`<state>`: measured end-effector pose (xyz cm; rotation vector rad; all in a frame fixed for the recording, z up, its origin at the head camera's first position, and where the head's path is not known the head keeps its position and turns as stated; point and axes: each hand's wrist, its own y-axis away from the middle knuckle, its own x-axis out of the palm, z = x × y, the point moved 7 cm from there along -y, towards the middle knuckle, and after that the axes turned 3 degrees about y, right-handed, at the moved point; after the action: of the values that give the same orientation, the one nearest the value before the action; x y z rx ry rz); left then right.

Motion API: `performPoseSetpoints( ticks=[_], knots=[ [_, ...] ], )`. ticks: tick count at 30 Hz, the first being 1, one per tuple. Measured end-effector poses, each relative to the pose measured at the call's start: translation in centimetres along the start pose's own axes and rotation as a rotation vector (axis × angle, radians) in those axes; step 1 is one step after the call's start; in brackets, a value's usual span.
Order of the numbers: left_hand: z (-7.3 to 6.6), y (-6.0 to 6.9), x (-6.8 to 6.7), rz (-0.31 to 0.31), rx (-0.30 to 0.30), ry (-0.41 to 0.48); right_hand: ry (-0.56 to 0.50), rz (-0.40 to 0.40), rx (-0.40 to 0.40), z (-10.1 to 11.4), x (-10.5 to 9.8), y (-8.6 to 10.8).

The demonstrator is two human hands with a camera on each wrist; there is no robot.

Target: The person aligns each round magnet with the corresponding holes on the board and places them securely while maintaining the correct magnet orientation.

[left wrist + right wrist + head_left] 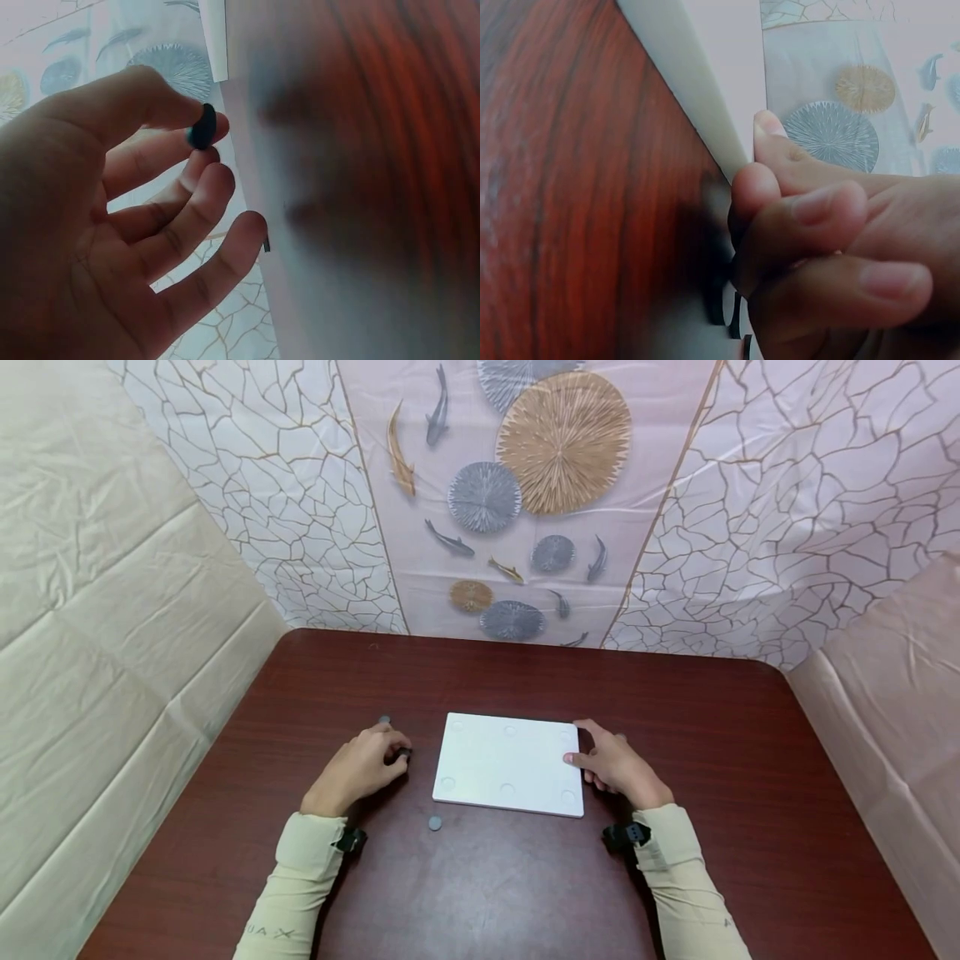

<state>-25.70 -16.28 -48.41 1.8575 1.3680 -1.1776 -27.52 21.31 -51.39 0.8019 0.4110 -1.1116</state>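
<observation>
A flat white board (480, 758) with several shallow round recesses near its edges lies on the table. My right hand (618, 766) holds its right side, the thumb on the top face and a finger at the far right corner. In the right wrist view the white board (705, 82) meets the thumb and forefinger, and the other fingers are curled below. To the left of the board, my left hand (362, 766) pinches a small dark disc (203, 127) between thumb and forefinger. Its other fingers are loosely bent.
One grey disc (435, 823) lies in front of the board's left corner. Another grey disc (385, 719) shows just beyond the left hand. The dark red-brown table (480, 893) ends at a patterned cloth wall (315, 510), with pale cloth sides.
</observation>
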Motion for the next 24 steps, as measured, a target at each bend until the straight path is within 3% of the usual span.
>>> performPoseSetpoints(
  ticks=[13, 24],
  knots=[
    [-1.1, -0.6, -0.3, -0.068, 0.063, 0.007, -0.008, 0.001, 0.004, -0.2, -0.1, -0.3],
    [-1.8, -1.8, -0.1, -0.056, 0.127, 0.107, -0.012, -0.002, 0.01, -0.4, 0.0, -0.2]
  ],
)
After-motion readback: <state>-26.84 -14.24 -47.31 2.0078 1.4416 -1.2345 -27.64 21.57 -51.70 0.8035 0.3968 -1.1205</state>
